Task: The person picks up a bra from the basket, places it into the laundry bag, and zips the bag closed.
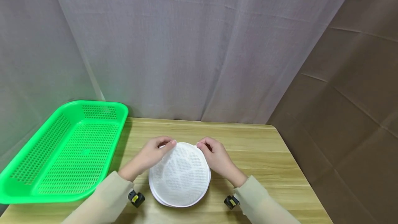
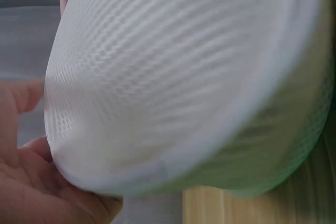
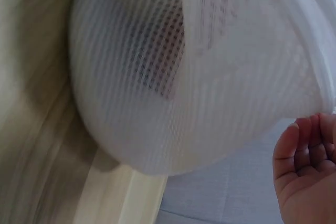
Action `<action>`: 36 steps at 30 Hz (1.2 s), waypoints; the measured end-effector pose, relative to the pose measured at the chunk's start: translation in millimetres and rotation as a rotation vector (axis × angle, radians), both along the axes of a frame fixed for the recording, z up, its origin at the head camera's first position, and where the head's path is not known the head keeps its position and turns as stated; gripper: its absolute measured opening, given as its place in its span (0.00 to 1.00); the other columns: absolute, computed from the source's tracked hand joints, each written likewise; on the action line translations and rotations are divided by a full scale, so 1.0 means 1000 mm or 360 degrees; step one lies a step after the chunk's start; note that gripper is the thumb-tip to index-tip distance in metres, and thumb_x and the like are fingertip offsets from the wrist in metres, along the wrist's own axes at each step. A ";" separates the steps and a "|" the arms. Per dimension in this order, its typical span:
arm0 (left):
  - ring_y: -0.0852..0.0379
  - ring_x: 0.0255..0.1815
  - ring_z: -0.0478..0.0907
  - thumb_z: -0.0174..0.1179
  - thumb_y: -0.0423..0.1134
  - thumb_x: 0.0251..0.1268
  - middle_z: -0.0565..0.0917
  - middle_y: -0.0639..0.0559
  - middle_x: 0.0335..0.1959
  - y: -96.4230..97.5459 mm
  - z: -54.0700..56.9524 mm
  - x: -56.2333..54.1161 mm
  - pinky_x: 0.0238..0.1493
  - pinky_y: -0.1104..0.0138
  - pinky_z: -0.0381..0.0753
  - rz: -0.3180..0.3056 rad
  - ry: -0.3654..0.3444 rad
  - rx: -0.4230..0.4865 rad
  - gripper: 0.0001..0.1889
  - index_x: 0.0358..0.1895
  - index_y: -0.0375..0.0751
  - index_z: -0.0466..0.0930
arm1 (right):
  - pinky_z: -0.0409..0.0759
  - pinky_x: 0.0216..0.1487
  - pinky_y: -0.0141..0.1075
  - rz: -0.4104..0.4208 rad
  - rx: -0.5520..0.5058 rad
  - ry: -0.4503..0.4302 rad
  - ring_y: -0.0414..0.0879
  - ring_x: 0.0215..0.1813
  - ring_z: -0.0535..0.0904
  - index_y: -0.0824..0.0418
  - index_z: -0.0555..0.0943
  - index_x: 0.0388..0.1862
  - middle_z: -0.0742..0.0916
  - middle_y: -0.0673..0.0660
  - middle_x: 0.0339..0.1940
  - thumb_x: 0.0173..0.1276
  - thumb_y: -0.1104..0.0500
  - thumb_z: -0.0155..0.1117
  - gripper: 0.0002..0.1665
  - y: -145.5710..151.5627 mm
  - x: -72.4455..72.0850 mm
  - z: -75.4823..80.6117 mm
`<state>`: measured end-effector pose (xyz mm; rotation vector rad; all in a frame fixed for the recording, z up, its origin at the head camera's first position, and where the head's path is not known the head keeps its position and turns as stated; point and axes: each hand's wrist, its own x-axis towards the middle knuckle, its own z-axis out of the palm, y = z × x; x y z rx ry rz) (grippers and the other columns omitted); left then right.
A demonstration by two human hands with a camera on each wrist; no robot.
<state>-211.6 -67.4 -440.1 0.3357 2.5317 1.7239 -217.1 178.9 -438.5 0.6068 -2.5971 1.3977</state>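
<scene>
A round white mesh laundry bag (image 1: 181, 182) with a thick rim stands between both hands over the wooden table, its broad face toward the head camera. At its upper left edge my left hand (image 1: 157, 153) grips the rim, thumb on the near face. My right hand (image 1: 216, 155) pinches the upper right edge between thumb and curled fingers. Close up in the left wrist view, the mesh (image 2: 157, 72) bulges out from the rim. A dark reddish patch (image 3: 163, 51) shows through the mesh in the right wrist view.
A large green plastic basket (image 1: 119, 137) with perforated walls stands on the left of the wooden table (image 1: 264, 168). Grey cloth (image 1: 174, 51) hangs behind the table's back edge. Brown cloth (image 1: 351, 113) hangs along the right side.
</scene>
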 end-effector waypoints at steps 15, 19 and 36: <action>0.55 0.42 0.76 0.62 0.38 0.65 0.83 0.52 0.39 0.010 -0.002 0.007 0.43 0.63 0.76 -0.0114 -0.0067 0.0003 0.08 0.42 0.39 0.84 | 0.78 0.34 0.35 0.0051 0.0094 -0.0001 0.41 0.33 0.77 0.51 0.80 0.32 0.82 0.45 0.32 0.72 0.57 0.60 0.07 -0.003 0.006 0.003; 0.55 0.44 0.77 0.61 0.35 0.66 0.84 0.50 0.41 0.012 -0.007 0.006 0.45 0.63 0.77 -0.0152 0.0018 -0.0014 0.08 0.44 0.36 0.84 | 0.78 0.34 0.35 0.0086 0.0098 0.0016 0.40 0.34 0.77 0.51 0.81 0.32 0.82 0.44 0.32 0.72 0.57 0.60 0.07 -0.003 0.007 0.002; 0.53 0.47 0.76 0.58 0.34 0.69 0.82 0.49 0.42 0.007 -0.013 0.006 0.54 0.55 0.73 0.0090 0.0098 -0.0074 0.07 0.45 0.37 0.81 | 0.77 0.33 0.34 0.0069 0.0152 0.0087 0.39 0.32 0.76 0.49 0.80 0.31 0.82 0.43 0.30 0.72 0.56 0.60 0.08 0.005 0.008 -0.002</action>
